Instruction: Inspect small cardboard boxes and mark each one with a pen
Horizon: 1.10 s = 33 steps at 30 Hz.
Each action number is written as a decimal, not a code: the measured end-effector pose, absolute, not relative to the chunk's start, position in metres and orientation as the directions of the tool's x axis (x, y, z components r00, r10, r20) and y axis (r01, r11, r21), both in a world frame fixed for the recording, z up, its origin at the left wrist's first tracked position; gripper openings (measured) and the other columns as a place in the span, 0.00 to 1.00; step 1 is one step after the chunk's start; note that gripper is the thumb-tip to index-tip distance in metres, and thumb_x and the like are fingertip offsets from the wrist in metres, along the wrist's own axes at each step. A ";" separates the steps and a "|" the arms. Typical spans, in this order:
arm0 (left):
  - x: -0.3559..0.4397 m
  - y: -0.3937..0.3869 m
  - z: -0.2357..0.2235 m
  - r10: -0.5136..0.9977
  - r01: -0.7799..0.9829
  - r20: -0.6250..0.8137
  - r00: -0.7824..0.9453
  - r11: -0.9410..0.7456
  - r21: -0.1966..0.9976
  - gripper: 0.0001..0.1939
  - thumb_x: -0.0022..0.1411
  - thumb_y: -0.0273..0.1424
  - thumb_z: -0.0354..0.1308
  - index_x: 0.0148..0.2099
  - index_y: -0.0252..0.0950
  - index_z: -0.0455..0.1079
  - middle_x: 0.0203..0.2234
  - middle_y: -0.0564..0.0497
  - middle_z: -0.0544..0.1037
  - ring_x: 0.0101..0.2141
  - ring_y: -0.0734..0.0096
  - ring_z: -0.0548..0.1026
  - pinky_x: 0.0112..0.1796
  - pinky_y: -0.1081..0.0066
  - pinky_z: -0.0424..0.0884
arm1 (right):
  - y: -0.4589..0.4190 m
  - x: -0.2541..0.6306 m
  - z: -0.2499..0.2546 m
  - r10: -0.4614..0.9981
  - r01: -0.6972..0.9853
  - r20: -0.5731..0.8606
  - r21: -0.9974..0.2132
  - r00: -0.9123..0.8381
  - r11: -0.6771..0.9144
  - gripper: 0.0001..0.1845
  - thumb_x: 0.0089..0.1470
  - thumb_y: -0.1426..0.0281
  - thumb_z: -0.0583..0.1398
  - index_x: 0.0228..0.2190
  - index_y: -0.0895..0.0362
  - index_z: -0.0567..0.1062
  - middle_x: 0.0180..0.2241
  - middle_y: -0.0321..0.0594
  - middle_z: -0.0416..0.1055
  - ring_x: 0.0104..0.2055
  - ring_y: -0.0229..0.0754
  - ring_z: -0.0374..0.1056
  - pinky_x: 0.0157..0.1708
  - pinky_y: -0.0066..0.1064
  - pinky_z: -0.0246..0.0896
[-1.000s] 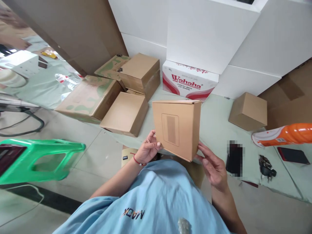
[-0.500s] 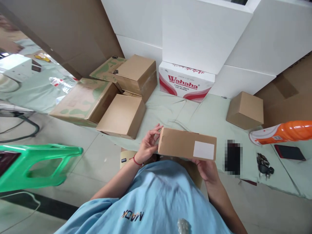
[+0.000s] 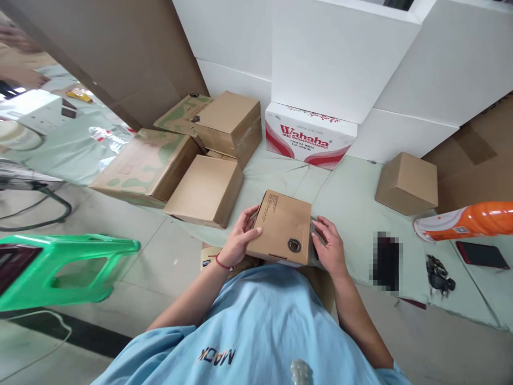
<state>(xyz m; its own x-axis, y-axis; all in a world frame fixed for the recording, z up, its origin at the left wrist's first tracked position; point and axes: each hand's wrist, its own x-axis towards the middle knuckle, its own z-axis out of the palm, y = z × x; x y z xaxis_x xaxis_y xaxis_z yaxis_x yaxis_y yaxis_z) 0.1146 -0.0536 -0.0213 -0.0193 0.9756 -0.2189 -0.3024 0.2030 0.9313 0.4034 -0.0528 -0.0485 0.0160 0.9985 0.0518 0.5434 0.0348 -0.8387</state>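
Note:
I hold a small brown cardboard box (image 3: 282, 227) between both hands, just in front of my chest. Its upward face carries printed text and a round black mark near the front edge. My left hand (image 3: 239, 241), with a red string on the wrist, grips the left side, thumb lying on the top face. My right hand (image 3: 329, 246) clasps the right side with the fingers curled round the edge. The box hangs low over a pale green cloth (image 3: 352, 198) spread on the floor.
Several brown cartons (image 3: 206, 190) lie at the left and one small box (image 3: 407, 183) at the right. A red-and-white Wahaha carton (image 3: 310, 140) stands against white blocks. An orange bottle (image 3: 467, 222), keys (image 3: 438, 275), a phone (image 3: 483, 255) and a green stool (image 3: 60, 267) are around.
The box has been turned over in my hands: first upright with a taped face toward me, then lying with a white label showing, now flat and lower with the printed face up.

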 end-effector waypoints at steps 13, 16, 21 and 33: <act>0.137 -0.055 -0.063 0.968 -0.174 -0.188 -0.166 0.159 0.972 0.30 0.61 0.45 0.72 0.56 0.39 0.63 0.57 0.37 0.78 0.60 0.50 0.78 0.63 0.48 0.71 | -0.053 0.435 -0.055 0.952 0.838 -0.281 -0.486 0.120 -0.249 0.11 0.64 0.61 0.60 0.32 0.51 0.78 0.27 0.41 0.78 0.32 0.47 0.73 0.33 0.34 0.55; 0.140 -0.051 -0.065 0.967 -0.103 -0.136 -0.215 0.116 0.988 0.30 0.62 0.45 0.70 0.57 0.38 0.62 0.58 0.33 0.75 0.62 0.45 0.75 0.65 0.41 0.68 | -0.054 0.432 -0.053 0.947 0.809 -0.313 -0.537 0.074 -0.240 0.12 0.60 0.56 0.64 0.33 0.51 0.78 0.25 0.37 0.77 0.29 0.44 0.70 0.31 0.33 0.53; 0.142 -0.056 -0.049 0.963 0.152 0.120 -0.240 -0.085 0.985 0.21 0.60 0.35 0.73 0.53 0.40 0.73 0.67 0.37 0.67 0.75 0.40 0.55 0.74 0.39 0.48 | -0.055 0.429 -0.053 0.942 0.725 -0.335 -0.651 -0.008 -0.226 0.08 0.44 0.68 0.68 0.20 0.52 0.74 0.17 0.31 0.70 0.22 0.38 0.60 0.27 0.32 0.47; 0.141 -0.056 -0.037 0.761 0.412 0.341 0.552 -0.605 0.682 0.10 0.71 0.38 0.62 0.48 0.42 0.83 0.50 0.40 0.83 0.56 0.48 0.77 0.60 0.50 0.71 | -0.080 0.437 -0.024 0.958 0.206 -0.166 -0.955 0.235 -0.215 0.23 0.52 0.48 0.66 0.36 0.51 0.69 0.23 0.33 0.74 0.18 0.34 0.55 0.19 0.27 0.48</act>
<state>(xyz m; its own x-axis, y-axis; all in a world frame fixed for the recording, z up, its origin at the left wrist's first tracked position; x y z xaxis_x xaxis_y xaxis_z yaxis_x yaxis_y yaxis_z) 0.1406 -0.0556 -0.0372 0.5519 0.7608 0.3414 0.4116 -0.6046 0.6819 0.4366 -0.0798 -0.0244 0.2345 0.9579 -0.1657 0.2058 -0.2155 -0.9546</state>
